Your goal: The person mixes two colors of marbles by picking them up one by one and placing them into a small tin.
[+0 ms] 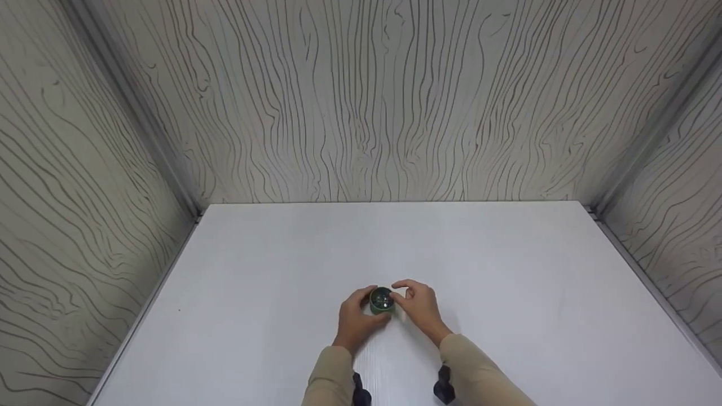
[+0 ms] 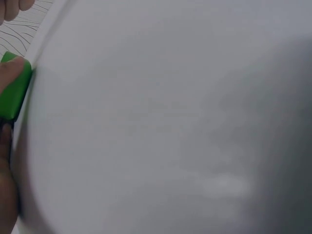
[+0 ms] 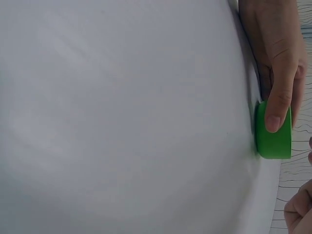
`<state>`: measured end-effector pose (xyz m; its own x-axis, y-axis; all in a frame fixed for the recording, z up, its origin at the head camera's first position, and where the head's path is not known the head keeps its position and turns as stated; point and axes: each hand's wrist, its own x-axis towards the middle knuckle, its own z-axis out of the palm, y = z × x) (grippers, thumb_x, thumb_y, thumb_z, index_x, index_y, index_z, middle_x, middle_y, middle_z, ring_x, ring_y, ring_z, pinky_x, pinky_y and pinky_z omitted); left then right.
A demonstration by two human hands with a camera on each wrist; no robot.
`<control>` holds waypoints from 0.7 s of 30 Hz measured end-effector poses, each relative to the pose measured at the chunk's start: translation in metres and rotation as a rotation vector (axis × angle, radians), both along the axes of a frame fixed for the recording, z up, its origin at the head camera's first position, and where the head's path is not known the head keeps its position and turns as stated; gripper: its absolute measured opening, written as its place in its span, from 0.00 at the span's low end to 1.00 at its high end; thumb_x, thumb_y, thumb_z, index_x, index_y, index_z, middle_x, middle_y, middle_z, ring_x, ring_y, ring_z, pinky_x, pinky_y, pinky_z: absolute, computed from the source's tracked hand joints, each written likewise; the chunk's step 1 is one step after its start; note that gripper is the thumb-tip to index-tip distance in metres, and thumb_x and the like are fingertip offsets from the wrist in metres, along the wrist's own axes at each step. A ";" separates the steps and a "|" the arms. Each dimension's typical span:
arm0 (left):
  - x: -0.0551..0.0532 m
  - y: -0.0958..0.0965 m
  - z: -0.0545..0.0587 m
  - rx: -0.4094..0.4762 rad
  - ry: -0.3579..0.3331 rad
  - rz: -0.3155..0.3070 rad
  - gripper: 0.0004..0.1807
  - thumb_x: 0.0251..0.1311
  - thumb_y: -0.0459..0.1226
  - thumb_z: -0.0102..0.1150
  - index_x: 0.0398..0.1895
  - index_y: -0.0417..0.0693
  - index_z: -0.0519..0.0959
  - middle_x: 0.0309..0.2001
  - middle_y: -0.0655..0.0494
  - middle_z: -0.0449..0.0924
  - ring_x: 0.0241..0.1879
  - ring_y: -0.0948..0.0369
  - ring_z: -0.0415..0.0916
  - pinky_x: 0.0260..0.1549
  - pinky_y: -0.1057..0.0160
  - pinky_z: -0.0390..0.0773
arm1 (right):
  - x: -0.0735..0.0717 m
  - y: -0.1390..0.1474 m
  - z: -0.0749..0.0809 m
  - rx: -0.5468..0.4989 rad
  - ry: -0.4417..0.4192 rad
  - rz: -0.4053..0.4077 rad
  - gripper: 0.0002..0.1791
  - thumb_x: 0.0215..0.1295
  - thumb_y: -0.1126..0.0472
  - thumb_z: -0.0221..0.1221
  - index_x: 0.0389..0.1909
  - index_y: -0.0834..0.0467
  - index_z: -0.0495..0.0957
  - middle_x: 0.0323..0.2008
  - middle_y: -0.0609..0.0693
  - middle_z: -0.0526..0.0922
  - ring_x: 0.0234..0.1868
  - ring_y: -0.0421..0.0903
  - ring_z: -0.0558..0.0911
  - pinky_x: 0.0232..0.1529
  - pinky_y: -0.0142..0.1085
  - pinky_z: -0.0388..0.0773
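Note:
A short round green container (image 1: 382, 308) stands on the white table, its top dark and shiny with bright glints. My left hand (image 1: 355, 322) grips it from the left, thumb on the near side and fingers round the far side. In the right wrist view, the left thumb lies flat along the green wall (image 3: 275, 146). At the container's right rim is my right hand (image 1: 420, 305), its thumb tip overlapping the dark top. Its index finger arches beyond the thumb with a gap between them, and the other fingers are bent in.
The white table (image 1: 254, 270) reaches back to a panel (image 1: 372, 101) with a wood-grain line pattern. Similar panels rise at left and right, with grey metal posts (image 1: 135, 113) in the corners. Dark camera mounts (image 1: 444, 386) sit on the inner side of both sleeves.

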<state>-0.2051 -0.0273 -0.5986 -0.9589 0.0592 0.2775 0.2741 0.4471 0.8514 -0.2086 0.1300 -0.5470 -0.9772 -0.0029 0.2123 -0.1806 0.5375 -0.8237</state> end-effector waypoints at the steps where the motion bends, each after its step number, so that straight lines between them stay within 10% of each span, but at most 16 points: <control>1: 0.001 0.000 0.000 -0.003 0.001 -0.001 0.34 0.43 0.43 0.75 0.57 0.45 0.76 0.54 0.51 0.82 0.56 0.54 0.80 0.62 0.57 0.78 | 0.001 0.001 0.000 -0.001 -0.001 -0.001 0.10 0.54 0.66 0.67 0.38 0.64 0.84 0.12 0.40 0.60 0.14 0.30 0.57 0.15 0.21 0.53; 21: 0.001 0.003 -0.001 0.005 0.006 0.007 0.34 0.43 0.42 0.74 0.57 0.46 0.77 0.54 0.52 0.83 0.57 0.55 0.79 0.62 0.57 0.78 | 0.002 0.010 0.005 0.014 0.008 -0.016 0.08 0.55 0.67 0.66 0.37 0.63 0.84 0.13 0.41 0.60 0.15 0.29 0.57 0.17 0.21 0.55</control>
